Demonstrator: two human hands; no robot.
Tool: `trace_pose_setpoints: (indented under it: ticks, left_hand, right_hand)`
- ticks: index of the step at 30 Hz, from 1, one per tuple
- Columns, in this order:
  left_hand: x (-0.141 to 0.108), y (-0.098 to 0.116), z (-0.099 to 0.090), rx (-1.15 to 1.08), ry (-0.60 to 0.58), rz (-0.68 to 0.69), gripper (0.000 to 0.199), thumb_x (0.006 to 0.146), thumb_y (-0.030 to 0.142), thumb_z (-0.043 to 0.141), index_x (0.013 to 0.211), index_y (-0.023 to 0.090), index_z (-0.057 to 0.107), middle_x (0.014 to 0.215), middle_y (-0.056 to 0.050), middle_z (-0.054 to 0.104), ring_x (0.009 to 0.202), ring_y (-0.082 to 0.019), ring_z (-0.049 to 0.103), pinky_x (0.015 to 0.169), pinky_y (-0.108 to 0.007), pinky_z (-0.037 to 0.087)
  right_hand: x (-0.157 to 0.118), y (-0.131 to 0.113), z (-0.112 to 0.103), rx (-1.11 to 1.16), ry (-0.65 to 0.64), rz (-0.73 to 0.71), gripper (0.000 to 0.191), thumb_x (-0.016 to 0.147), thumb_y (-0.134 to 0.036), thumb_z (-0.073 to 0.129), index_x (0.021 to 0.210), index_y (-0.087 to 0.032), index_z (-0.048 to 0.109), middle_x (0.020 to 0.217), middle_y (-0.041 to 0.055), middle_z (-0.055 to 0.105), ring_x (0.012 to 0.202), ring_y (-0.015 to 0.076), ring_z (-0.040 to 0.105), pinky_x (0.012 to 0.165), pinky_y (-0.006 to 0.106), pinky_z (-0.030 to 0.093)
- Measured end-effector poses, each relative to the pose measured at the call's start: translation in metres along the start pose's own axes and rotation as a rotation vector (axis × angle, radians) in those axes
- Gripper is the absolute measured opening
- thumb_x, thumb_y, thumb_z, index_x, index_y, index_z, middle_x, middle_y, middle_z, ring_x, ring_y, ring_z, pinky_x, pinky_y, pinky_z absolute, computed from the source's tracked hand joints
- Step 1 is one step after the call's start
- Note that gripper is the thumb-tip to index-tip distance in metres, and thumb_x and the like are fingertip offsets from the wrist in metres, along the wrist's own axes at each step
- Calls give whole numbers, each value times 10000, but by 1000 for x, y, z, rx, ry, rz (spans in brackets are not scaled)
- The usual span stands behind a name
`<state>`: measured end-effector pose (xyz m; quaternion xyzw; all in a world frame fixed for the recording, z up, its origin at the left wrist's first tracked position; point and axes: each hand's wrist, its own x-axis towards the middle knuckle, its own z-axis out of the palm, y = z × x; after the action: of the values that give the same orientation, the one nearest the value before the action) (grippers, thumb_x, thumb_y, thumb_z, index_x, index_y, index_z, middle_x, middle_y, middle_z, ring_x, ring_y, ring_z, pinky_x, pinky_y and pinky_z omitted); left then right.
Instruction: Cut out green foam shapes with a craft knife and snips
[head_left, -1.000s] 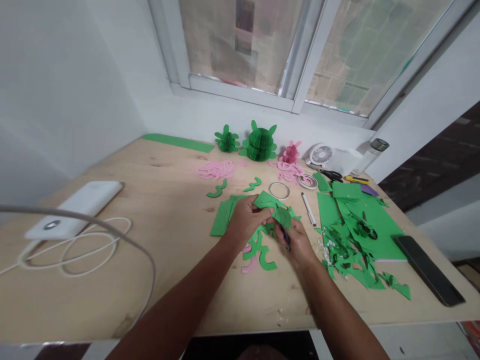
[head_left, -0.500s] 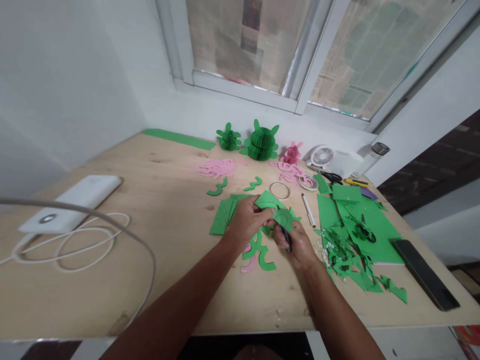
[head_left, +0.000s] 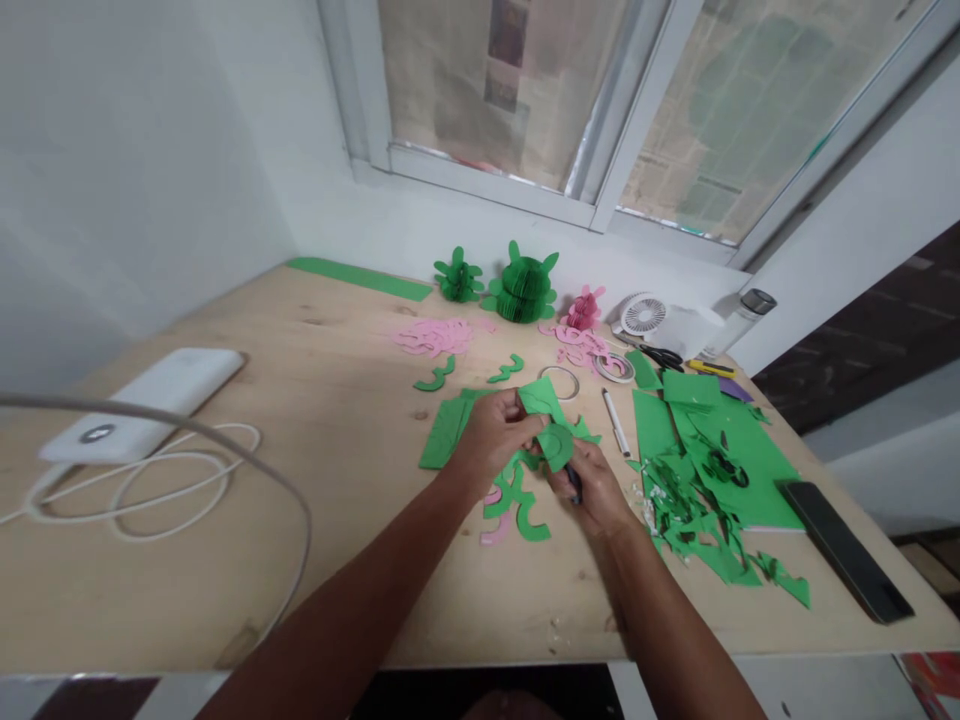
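My left hand [head_left: 495, 432] is closed on a piece of green paper [head_left: 541, 398] with curved lines drawn on it. A partly cut round flap [head_left: 556, 446] of this paper hangs toward my right hand. My right hand [head_left: 589, 478] grips dark-handled scissors [head_left: 574, 484], their blades hidden by the paper. Below both hands lie several wavy green cut-outs [head_left: 532, 518] and a pink cut-out [head_left: 496, 530]. Green paper sheets [head_left: 441, 432] rest on the table beside my left hand, and a thin tape ring [head_left: 560, 383] lies just beyond the paper.
Green scraps [head_left: 686, 500], green sheets [head_left: 765, 460] and a phone [head_left: 847, 550] lie at right, near a white pen [head_left: 616, 422]. Pink cut-outs [head_left: 433, 337] and folded paper figures [head_left: 523, 288] are at the back. A power bank [head_left: 142, 405] with a cable [head_left: 225, 480] occupies the left.
The green paper has turned between my hands, its round flap tilting and shifting left. My right hand has moved slightly, and less of the scissors shows.
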<state>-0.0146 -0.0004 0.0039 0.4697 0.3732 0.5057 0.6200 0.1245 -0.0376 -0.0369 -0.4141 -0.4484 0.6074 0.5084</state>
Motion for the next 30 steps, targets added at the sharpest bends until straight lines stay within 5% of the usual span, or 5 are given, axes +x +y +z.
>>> trace_pose_setpoints:
  ticks: [30]
  left_hand:
    - [-2,-3,3,55,14,-10,153,603,251,607,494,171,533,443,49,497,433,-81,416,450,-211,305]
  right_hand:
    - [2,4,-1,103,37,3,353,730,-489,718,728,-137,686,453,-73,362,418,62,215,397,237,113]
